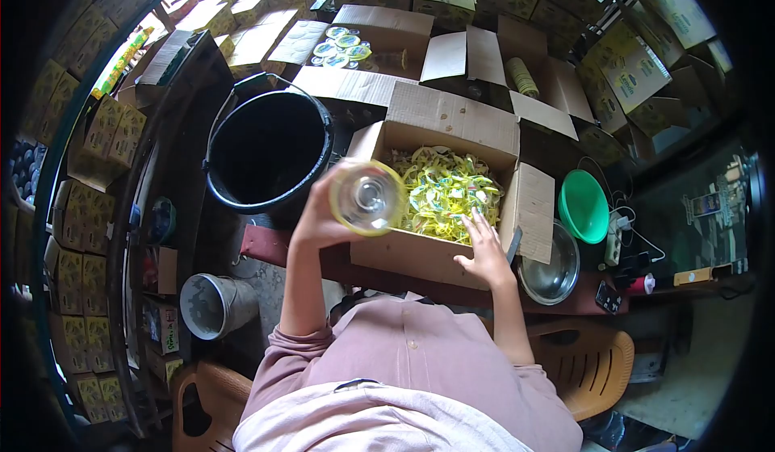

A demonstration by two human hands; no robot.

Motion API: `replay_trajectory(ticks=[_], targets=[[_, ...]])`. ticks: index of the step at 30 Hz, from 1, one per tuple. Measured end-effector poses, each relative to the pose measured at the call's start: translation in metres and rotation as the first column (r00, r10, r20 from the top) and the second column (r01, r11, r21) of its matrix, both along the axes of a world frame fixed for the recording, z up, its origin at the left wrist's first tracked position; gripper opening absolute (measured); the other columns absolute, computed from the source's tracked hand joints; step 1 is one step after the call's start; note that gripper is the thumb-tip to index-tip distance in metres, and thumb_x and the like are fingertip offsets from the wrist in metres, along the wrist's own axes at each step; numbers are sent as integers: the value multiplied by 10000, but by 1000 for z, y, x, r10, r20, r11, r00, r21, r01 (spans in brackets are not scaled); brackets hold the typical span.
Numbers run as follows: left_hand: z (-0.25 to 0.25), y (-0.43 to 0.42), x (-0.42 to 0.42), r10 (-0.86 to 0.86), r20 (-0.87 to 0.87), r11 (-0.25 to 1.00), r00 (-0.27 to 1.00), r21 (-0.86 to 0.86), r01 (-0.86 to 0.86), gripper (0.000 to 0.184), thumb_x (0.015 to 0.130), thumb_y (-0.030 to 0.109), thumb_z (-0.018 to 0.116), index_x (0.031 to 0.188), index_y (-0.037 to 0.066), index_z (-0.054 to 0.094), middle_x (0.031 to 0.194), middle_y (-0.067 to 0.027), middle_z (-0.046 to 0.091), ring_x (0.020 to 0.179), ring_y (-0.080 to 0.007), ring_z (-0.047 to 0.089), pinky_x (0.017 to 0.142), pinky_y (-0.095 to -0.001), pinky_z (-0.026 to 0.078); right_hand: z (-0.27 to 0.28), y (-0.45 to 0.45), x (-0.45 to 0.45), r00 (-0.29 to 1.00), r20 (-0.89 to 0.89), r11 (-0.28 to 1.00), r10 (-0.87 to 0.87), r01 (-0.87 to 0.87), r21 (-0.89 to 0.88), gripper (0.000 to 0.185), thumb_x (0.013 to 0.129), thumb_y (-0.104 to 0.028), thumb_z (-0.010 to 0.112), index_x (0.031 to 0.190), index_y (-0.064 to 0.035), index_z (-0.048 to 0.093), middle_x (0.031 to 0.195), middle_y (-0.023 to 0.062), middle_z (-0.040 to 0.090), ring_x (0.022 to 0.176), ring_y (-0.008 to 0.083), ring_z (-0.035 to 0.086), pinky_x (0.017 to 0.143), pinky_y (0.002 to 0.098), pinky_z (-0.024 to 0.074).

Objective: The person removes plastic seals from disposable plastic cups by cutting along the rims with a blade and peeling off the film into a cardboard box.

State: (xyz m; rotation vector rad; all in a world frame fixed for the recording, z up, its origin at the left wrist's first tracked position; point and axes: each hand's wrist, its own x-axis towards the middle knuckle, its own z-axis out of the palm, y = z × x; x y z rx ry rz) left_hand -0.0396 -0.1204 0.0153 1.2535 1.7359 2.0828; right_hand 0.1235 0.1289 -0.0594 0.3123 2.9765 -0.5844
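Note:
My left hand is wrapped around a clear plastic cup with a yellow rim, raised over the left edge of an open cardboard box. The cup is seen end-on, so I cannot tell whether others are stacked with it. Inside the box lies a tangled heap of yellow-green printed plastic pieces. Above the heap's right front part is my right hand, its fingers spread and holding nothing. Whether its fingertips touch the pieces is unclear.
A black bucket stands left of the box, with a grey pail lower down. On the right are a green bowl, a metal bowl and a power strip. Behind, an open carton holds round-lidded cups.

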Motion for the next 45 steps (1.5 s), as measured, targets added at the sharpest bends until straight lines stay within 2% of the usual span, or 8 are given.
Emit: replay_trajectory(ticks=[5,7,16,23,29,37,41,45], targets=[[-30,-22,-40,-159,627,644,762,651,-401,509,764,121,587,1237,76,406,1231,-106,434,1110,-228,456,951,-467,344,7,-6,-4,948,-311,994,-72,41,-103,385,658,-143,705,1005,-44,569,1231,172,417,1167,320,386,982,400,321],[-48,-37,-67,-272,812,444,516,582,-681,438,853,354,451,1156,39,460,1208,-132,474,1113,-300,452,953,-500,342,8,-5,-7,906,-419,990,-55,-5,-140,191,673,-127,690,816,-23,618,1151,167,472,1117,315,428,956,397,341],[-76,-48,-91,-853,404,58,331,702,-710,445,908,310,377,1107,-82,447,1037,-233,526,993,-354,513,891,-445,441,14,-4,-36,813,-568,990,-126,67,-124,258,637,-23,682,875,-63,591,1114,112,503,1049,290,491,891,378,409],[-85,-50,-88,-736,510,157,445,768,-621,519,888,401,436,1157,-42,428,1142,-219,497,1075,-344,479,948,-458,387,35,-7,-66,820,-562,971,-111,-32,-237,317,659,-49,686,958,-60,582,1099,132,499,1018,282,505,880,374,411],[-49,0,-61,-412,668,399,620,743,-537,615,816,298,596,1234,-39,295,1264,-225,382,1199,-346,368,1021,-496,284,46,-18,-110,935,-347,798,-69,-157,-581,845,680,-325,738,1340,-60,281,1182,126,479,964,208,544,809,346,459],[-62,64,-50,-540,752,585,378,658,-474,439,819,299,584,1170,77,440,1201,-106,468,1106,-297,468,927,-487,394,54,-36,-180,906,-402,367,-131,-332,-869,848,714,-268,721,1361,-61,214,1199,162,454,871,170,582,715,286,508],[-90,70,-55,-819,564,412,102,704,-579,577,757,297,658,1199,23,405,1205,-172,453,1140,-305,425,954,-464,360,46,-20,-204,892,-449,420,57,-429,-800,794,711,-251,722,1331,-46,272,1171,148,475,842,155,590,722,278,511],[-90,76,-66,-833,550,382,64,655,-652,550,760,307,654,1164,2,439,1161,-173,500,1100,-304,466,942,-461,370,38,57,-254,781,-622,876,-56,-261,-406,412,666,-219,741,998,-35,581,927,101,590,727,170,593,635,299,492]])
